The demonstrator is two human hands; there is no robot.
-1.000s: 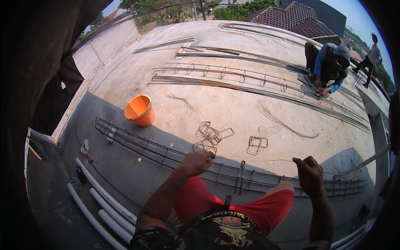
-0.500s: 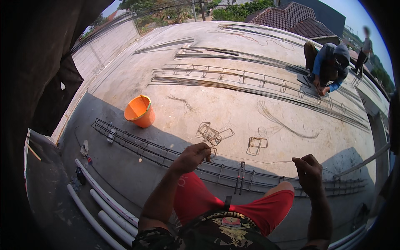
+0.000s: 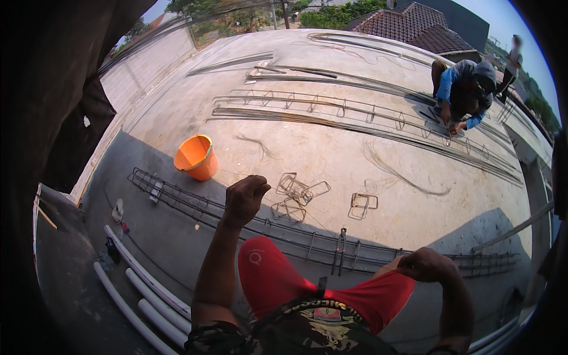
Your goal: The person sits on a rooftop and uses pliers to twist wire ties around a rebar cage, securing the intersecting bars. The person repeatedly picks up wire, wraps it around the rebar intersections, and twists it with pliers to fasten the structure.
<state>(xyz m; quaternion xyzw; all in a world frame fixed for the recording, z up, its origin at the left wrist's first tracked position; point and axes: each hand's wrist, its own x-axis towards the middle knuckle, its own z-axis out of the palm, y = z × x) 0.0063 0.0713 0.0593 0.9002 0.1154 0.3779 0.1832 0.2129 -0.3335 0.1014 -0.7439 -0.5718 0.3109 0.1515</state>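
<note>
Stretching diagonally between the two hands: a thin wire [image 3: 321, 221], faint against the concrete, rising to the left over the near rebar cage [image 3: 354, 254]. Left hand [image 3: 244, 200]: raised, thumb and forefinger pinched on the wire, well above the cage. Right hand [image 3: 431, 265]: lower, by the knee of the red shorts [image 3: 381, 296], fingers curled closed at the wire's other end; exact contact point too faint to make out.

Pincers [image 3: 339, 251] lie across the cage, handles toward the person, between the hands. Beyond the cage: a heap of bent stirrups [image 3: 305, 193] to the right of the left hand, and a smaller stirrup group [image 3: 363, 206] farther right. Orange bucket [image 3: 211, 168] limits room on the left; white pipes [image 3: 157, 300] line the lower left. A broad stretch of concrete slab [image 3: 307, 145] runs from the stirrups to the far bar bundle [image 3: 331, 125]. Co-worker [image 3: 467, 89] crouches near the slab's right edge, well apart from both hands.
</note>
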